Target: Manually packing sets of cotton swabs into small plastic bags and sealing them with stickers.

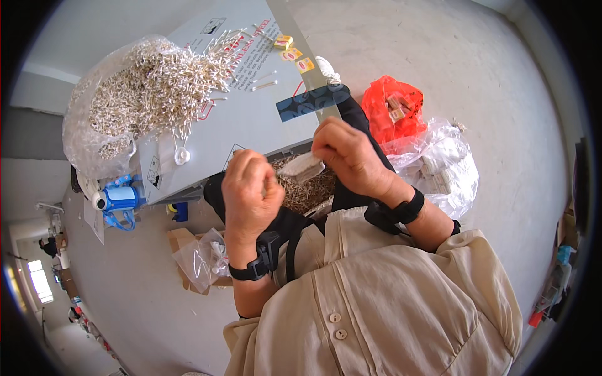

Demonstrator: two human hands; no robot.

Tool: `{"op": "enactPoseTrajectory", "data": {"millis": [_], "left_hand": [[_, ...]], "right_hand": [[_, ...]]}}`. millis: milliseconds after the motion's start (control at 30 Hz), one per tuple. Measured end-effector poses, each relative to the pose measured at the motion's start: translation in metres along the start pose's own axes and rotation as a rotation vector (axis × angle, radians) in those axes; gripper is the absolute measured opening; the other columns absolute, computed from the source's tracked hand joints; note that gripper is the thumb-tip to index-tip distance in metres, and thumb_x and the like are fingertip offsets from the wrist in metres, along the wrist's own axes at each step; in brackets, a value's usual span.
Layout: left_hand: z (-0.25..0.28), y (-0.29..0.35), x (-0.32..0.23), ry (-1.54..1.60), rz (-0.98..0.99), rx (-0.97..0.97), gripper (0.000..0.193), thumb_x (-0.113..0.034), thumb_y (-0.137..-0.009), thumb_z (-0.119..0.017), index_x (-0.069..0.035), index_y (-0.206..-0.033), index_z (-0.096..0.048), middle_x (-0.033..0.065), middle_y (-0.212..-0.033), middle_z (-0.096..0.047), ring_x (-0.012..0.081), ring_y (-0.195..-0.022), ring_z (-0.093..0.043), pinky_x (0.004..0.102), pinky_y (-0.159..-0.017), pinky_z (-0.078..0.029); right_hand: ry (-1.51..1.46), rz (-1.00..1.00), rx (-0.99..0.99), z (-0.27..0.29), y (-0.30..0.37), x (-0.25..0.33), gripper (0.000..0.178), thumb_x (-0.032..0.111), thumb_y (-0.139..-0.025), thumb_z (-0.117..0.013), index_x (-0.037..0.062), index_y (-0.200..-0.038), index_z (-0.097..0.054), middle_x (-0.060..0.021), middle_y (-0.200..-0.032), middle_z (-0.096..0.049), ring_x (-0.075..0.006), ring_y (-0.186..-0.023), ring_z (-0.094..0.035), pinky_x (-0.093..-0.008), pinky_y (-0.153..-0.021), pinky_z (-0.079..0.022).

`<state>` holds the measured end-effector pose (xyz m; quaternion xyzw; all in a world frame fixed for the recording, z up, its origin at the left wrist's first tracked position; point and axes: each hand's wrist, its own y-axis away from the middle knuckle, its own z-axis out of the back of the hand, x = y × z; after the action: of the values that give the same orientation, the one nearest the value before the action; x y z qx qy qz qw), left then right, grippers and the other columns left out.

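Observation:
A small whitish pouch (303, 168) hangs between my two hands above my lap. My right hand (351, 156) pinches its upper right edge between thumb and bent fingers. My left hand (252, 191) is closed beside the pouch's left end, and anything in its fingertips is hidden or too fine to make out. Just below, between my knees, lies a heap of thin brownish sticks (307, 191); its container is mostly covered by my hands and legs.
A large clear bag (81, 131) spilling cotton swabs (150, 88) lies on the grey table (207, 141). Small yellow boxes (305, 65) sit near its far edge. A blue bottle (120, 198) stands left. Rightward are a red bag (382, 128), a clear bag (461, 178), and leftward a carton (182, 241).

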<state>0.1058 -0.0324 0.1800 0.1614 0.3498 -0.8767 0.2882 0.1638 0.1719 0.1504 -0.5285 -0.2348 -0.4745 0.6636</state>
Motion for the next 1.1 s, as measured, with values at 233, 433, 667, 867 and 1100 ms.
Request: {"op": "enactPoseTrajectory", "data": {"millis": [233, 433, 667, 867, 1100], "left_hand": [[-0.006, -0.003, -0.007, 0.39, 0.236, -0.094, 0.042, -0.021, -0.071, -0.081, -0.001, -0.101, -0.059, 0.01, -0.104, -0.058, 0.0206, -0.092, -0.057, 0.0314, -0.078, -0.048], [-0.027, 0.008, -0.016, 0.685, 0.399, -0.121, 0.026, -0.006, -0.076, -0.079, 0.002, -0.096, -0.063, 0.0032, -0.092, -0.062, 0.0085, -0.082, -0.056, 0.0215, -0.069, -0.046], [-0.027, 0.006, -0.019, 0.715, 0.383, -0.139, 0.026, -0.007, -0.076, -0.079, 0.001, -0.096, -0.063, 0.0032, -0.092, -0.062, 0.0093, -0.08, -0.056, 0.0223, -0.07, -0.046], [-0.03, 0.008, -0.013, 0.672, 0.308, -0.147, 0.024, -0.007, -0.077, -0.078, 0.002, -0.095, -0.064, 0.0039, -0.097, -0.061, 0.0103, -0.085, -0.056, 0.0224, -0.072, -0.045], [-0.034, 0.003, -0.015, 1.09, 0.707, -0.182, 0.025, -0.005, -0.091, -0.059, 0.005, -0.113, -0.064, 0.0117, -0.113, -0.063, 0.0136, -0.097, -0.061, 0.0244, -0.082, -0.05]], "right_hand": [[-0.124, -0.064, -0.043, 0.001, -0.001, 0.007, 0.005, -0.003, -0.087, -0.058, 0.0003, -0.088, -0.054, -0.0078, -0.089, -0.053, -0.0199, -0.082, -0.053, -0.0285, -0.074, -0.043], [-0.554, -0.354, 0.057, 0.001, 0.003, 0.015, 0.019, 0.006, -0.086, -0.069, 0.0013, -0.102, -0.059, -0.003, -0.095, -0.055, -0.0076, -0.082, -0.049, -0.023, -0.072, -0.043], [-0.357, -0.281, 0.055, -0.012, 0.005, 0.007, 0.027, 0.006, -0.077, -0.077, 0.0014, -0.1, -0.063, -0.0039, -0.078, -0.056, -0.012, -0.067, -0.051, -0.0271, -0.061, -0.043], [-0.296, -0.216, 0.034, -0.011, 0.003, 0.009, 0.021, 0.001, -0.077, -0.074, 0.0011, -0.095, -0.064, -0.0074, -0.078, -0.058, -0.0159, -0.064, -0.054, -0.028, -0.06, -0.045], [-0.391, -0.372, -0.033, -0.016, 0.005, 0.001, 0.02, -0.003, -0.083, -0.067, -0.0016, -0.103, -0.063, -0.0065, -0.086, -0.064, -0.0096, -0.074, -0.063, -0.0232, -0.067, -0.051]]}}
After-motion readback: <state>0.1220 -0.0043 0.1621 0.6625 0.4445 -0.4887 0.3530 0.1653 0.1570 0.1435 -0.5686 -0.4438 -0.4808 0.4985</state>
